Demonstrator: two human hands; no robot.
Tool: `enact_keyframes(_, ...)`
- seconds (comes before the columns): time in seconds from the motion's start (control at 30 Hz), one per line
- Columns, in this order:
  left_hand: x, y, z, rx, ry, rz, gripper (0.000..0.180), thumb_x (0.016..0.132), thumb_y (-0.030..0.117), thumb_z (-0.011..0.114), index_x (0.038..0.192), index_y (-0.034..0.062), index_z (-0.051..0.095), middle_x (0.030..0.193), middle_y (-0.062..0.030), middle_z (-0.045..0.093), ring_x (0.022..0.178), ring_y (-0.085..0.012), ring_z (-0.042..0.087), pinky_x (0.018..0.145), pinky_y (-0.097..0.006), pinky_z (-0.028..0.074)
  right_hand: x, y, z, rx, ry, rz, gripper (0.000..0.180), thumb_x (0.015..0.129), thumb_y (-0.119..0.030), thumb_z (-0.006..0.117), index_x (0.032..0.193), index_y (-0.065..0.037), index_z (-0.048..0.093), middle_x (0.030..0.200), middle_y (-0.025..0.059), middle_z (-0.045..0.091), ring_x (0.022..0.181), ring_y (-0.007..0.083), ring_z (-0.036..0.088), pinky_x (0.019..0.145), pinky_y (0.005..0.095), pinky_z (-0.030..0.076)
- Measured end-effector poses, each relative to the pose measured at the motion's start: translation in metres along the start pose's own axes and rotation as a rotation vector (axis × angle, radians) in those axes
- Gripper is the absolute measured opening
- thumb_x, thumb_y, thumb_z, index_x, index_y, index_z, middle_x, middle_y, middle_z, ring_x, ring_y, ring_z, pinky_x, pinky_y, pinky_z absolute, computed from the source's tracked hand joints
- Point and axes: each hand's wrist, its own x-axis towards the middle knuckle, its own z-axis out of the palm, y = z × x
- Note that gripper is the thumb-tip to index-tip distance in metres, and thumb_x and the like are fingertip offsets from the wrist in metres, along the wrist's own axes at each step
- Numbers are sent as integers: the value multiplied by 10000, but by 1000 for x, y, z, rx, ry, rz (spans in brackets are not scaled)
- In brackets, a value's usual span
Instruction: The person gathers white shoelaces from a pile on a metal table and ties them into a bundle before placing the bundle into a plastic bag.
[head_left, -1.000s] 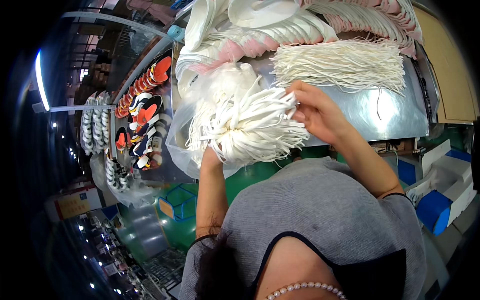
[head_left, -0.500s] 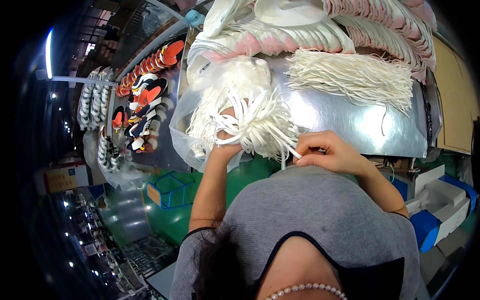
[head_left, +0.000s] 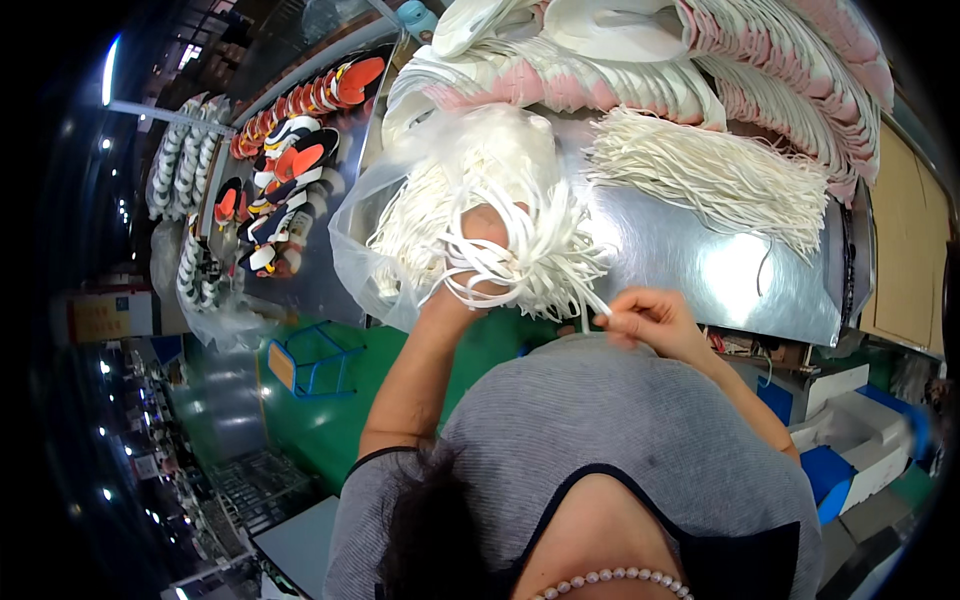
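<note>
My left hand [head_left: 485,245] is closed round a looped bundle of white laces [head_left: 560,250], which partly hides its fingers. To the right, the fingertips of my right hand [head_left: 650,318] pinch the end of a single lace [head_left: 598,304] that trails from this bundle. Beneath and behind the left hand, a clear plastic bag [head_left: 355,235] lies opened around a heap of more white laces [head_left: 405,220]. Another pile of laces [head_left: 710,175] is spread lengthwise on the metal tabletop [head_left: 690,250], to the right of the bag.
Rows of stacked white and pink shoe pieces [head_left: 600,95] line the table's far side. Orange, white and dark shoe parts [head_left: 300,160] stand at the left. A blue-framed stool [head_left: 310,365] is on the green floor; white and blue bins [head_left: 840,430] stand at the lower right.
My right hand has shifted slightly right and down, still pinching a lace end. The left hand keeps its hold on the bundle. The whole view has shifted a little.
</note>
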Motion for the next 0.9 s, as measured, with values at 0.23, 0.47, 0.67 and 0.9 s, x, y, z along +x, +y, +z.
enact_keyframes(0.23,8,-12,4,453,-15,171,215,664,189,649,827,54,609,784,-122,625,723,-296,618,651,-395,486,-3,14,0,-102,22,-21,128,867,-103,616,917,6,662,713,-14,598,611,17,478,544,156,374)
enact_keyframes(0.47,14,-7,13,462,-36,239,230,663,216,645,848,80,627,816,-99,640,751,-280,631,684,-390,510,3,22,6,-7,257,-64,143,827,-108,661,920,1,662,698,-38,570,571,15,413,522,178,330)
enact_keyframes(0.67,20,15,30,68,-139,-39,153,732,208,605,823,85,619,777,-140,621,721,-294,612,656,-388,493,52,-62,-5,-462,396,-442,282,870,-132,562,1127,-16,572,771,-31,547,560,21,371,503,166,284)
enact_keyframes(0.9,16,-5,32,211,-252,61,102,736,156,588,757,59,612,676,-152,610,646,-338,604,582,-401,478,59,-85,-21,266,-26,-178,176,909,-197,522,908,-22,544,642,-18,496,463,28,317,429,179,244)
